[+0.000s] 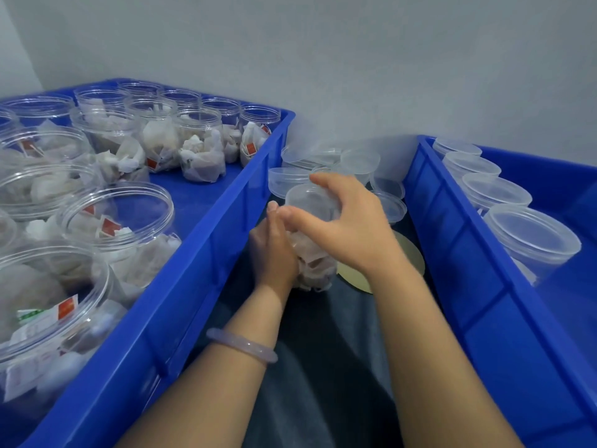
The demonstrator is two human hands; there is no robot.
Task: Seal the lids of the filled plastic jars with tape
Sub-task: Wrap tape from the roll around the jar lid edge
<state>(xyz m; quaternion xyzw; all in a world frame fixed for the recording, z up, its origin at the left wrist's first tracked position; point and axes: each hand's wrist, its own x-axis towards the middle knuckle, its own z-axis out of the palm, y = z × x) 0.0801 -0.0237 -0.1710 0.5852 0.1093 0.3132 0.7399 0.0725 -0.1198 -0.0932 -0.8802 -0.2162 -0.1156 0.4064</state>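
A clear plastic jar [315, 263] filled with white tea bags stands in the gap between two blue crates. My left hand [273, 250] grips its side from the left. My right hand [349, 221] curls over the clear lid [307, 198] on top of the jar, fingers around its rim. No tape is in view.
The left blue crate [206, 247] holds several open filled jars [200, 147]. The right blue crate [458, 240] holds a row of lidded jars [529, 240]. Loose clear lids [358, 161] lie behind my hands. A gold round disc [405, 253] lies on the dark cloth [323, 367].
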